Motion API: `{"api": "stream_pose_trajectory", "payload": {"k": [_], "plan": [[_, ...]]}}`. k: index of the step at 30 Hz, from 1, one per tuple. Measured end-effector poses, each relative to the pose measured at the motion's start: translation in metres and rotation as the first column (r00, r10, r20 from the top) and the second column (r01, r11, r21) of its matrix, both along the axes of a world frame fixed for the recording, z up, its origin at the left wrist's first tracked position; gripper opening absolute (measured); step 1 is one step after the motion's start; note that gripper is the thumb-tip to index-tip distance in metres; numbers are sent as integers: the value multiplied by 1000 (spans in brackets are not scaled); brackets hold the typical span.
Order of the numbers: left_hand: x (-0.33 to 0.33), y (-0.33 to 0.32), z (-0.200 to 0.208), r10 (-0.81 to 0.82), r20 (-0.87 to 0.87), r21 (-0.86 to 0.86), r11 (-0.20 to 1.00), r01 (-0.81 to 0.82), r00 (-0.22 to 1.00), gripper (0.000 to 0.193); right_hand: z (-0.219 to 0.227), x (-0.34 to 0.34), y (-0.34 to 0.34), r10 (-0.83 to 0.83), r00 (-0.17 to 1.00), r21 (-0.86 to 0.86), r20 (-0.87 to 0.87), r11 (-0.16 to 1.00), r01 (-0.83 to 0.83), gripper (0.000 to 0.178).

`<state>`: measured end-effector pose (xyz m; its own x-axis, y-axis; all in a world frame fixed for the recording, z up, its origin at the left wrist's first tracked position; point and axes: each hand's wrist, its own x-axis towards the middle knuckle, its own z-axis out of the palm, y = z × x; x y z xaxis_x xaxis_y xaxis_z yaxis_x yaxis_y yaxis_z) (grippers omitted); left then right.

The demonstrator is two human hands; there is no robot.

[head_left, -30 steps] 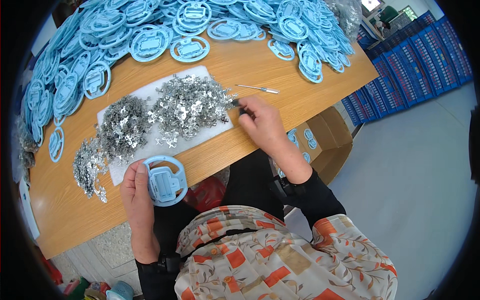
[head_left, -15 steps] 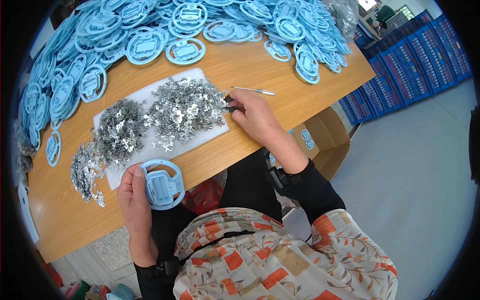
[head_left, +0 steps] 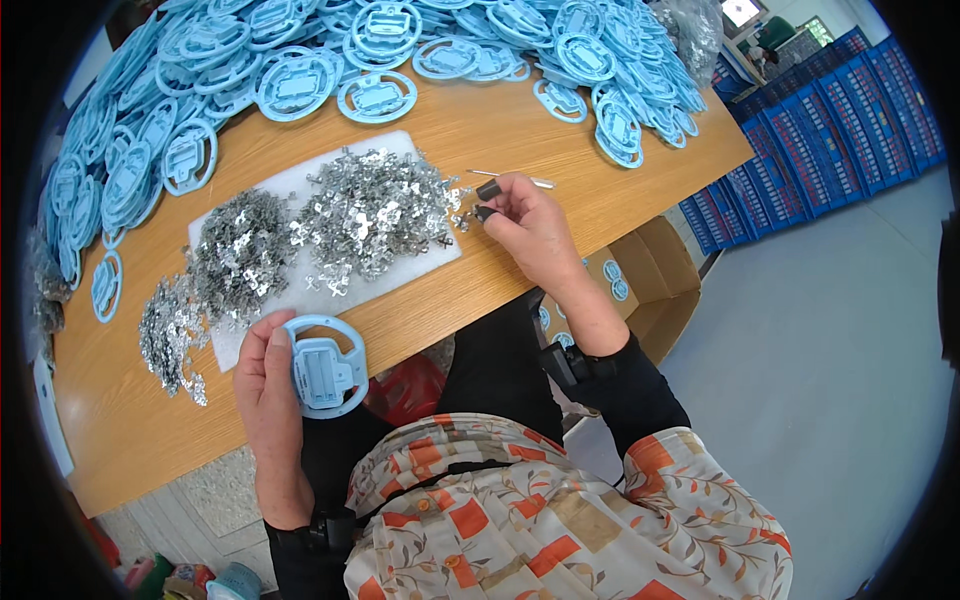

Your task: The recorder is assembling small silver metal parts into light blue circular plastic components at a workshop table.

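Observation:
My left hand (head_left: pixel 268 375) pinches the left edge of a light-blue round plastic part (head_left: pixel 328 372), an open ring with a rectangular recess, held over the table's near edge. My right hand (head_left: pixel 532 225) is at the right side of a pile of small silver metal clips (head_left: pixel 370 215). Dark covers sit on its thumb and index fingertips, which are apart. A few loose clips (head_left: pixel 463 217) lie by the thumb tip; I see none clearly between the fingers. Two more piles of metal pieces, a greyer heap (head_left: pixel 243 250) and a flat shiny one (head_left: pixel 172 335), spread to the left.
A white foam sheet (head_left: pixel 425 268) lies under the clips on the wooden table (head_left: pixel 440 325). A pen-like tool (head_left: pixel 540 183) rests behind my right hand. Many blue plastic parts (head_left: pixel 295 85) are heaped along the far side. A cardboard box (head_left: pixel 655 285) stands below the table's right edge.
My right hand has drawn back slightly to the right from the clip pile, and its thumb and index finger have parted. My left hand still holds the blue part in nearly the same place.

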<state>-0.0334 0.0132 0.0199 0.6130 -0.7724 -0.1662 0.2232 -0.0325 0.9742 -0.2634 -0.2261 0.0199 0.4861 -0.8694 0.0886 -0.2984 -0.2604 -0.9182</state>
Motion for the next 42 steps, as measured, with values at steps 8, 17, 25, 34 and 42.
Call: {"api": "stream_pose_trajectory", "payload": {"k": [8,17,25,34,42], "plan": [[-2,-3,1,-72,225,98,994,51,972,17,21,54,53,258,856,341,448,835,-431,35],[-3,-3,3,-124,131,43,992,119,984,14,13,105,100,336,829,426,447,734,-528,31],[3,-3,2,-154,162,36,988,150,975,13,49,103,77,588,768,-382,-255,668,-639,21],[-2,-4,8,-200,182,115,977,182,963,10,80,115,69,624,615,-240,-482,582,-777,19],[0,-3,9,-226,187,121,971,206,956,9,64,109,65,655,560,-114,-508,593,-797,18]]}}
